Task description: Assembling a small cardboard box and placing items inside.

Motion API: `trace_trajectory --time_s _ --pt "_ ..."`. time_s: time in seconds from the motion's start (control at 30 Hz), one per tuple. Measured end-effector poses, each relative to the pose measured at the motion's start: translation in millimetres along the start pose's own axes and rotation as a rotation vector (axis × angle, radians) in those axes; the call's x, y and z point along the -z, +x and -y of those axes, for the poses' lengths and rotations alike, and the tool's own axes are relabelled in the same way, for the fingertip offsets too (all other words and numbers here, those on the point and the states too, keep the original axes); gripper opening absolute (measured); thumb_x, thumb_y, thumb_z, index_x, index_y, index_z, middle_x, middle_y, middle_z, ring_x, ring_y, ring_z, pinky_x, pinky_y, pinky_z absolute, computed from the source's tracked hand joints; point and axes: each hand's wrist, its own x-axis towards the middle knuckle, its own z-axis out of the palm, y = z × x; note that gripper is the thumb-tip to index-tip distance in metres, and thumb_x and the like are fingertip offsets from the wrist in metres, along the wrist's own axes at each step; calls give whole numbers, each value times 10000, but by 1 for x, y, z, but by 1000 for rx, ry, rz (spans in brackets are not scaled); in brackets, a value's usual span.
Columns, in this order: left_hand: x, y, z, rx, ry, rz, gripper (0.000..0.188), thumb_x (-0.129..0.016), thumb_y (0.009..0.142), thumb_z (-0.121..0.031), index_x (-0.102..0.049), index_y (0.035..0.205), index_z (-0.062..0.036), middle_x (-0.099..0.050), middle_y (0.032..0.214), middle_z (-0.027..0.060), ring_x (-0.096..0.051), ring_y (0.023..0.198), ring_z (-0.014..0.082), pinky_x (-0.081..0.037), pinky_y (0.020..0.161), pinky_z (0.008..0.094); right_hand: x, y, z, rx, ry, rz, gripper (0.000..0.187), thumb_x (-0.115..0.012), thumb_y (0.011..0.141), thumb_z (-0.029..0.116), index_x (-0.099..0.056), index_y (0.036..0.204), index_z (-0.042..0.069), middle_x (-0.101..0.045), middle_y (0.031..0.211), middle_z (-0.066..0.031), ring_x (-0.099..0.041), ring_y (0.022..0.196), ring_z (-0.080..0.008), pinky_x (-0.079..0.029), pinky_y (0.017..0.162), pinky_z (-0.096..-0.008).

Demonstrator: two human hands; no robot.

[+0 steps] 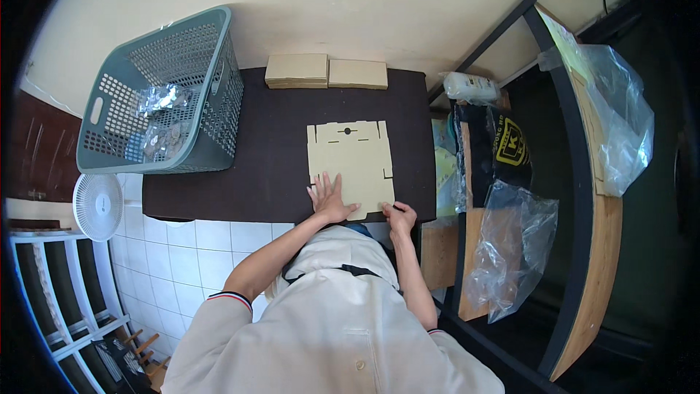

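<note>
A flat tan cardboard blank (351, 164) lies on the dark table near its front edge. Slots run along its sides, and a round hole shows near the far edge. My left hand (330, 199) rests on its near left part with the fingers spread. At the near right corner, my right hand (399, 217) has its fingers pinched together at the cardboard's edge. Whether the right fingers grip the cardboard or something small beside it is too small to tell.
Stacks of folded cardboard (297, 70) stand along the table's back edge. A grey-green plastic basket (219, 113) with clear-wrapped items takes up the table's left side. To the right is a shelf rack (576, 109) with plastic bags. A white fan (98, 207) stands left of the table.
</note>
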Motion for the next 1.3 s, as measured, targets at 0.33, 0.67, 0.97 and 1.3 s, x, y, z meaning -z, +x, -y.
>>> trace_trajectory --time_s 0.33,0.67,0.97,1.3 --pt "2 -23 14 -143 54 -231 1119 -911 777 -324 -267 1671 -128 -41 1742 312 -43 1604 536 -169 1264 669 -24 -22 9 87 -203 -39 580 -870 825 44 -520 1285 4 -715 949 -157 -715 707 -197 -600 560 -327" --pt "48 29 15 399 -636 -504 725 -875 869 -150 -467 1430 58 -679 1314 234 -714 1159 337 -586 996 477 -22 -21 12 -323 301 75 557 -816 885 10 -454 1295 116 -671 872 -79 -693 702 -163 -548 565 -345" --pt "28 -27 51 163 -1163 587 382 -733 1029 -277 -708 1223 50 -777 1108 165 -782 928 245 -653 736 355 -22 33 67 156 275 439 482 -715 953 -62 -639 1422 19 -749 1250 -121 -736 1069 -204 -604 929 -355" --pt "153 -15 37 -464 12 -1013 576 -955 748 -299 -724 1140 54 -779 1103 179 -764 978 289 -603 888 388 -56 113 197 472 -205 979 495 -754 956 3 -647 1439 9 -782 1161 -84 -722 1004 -123 -581 945 -299"
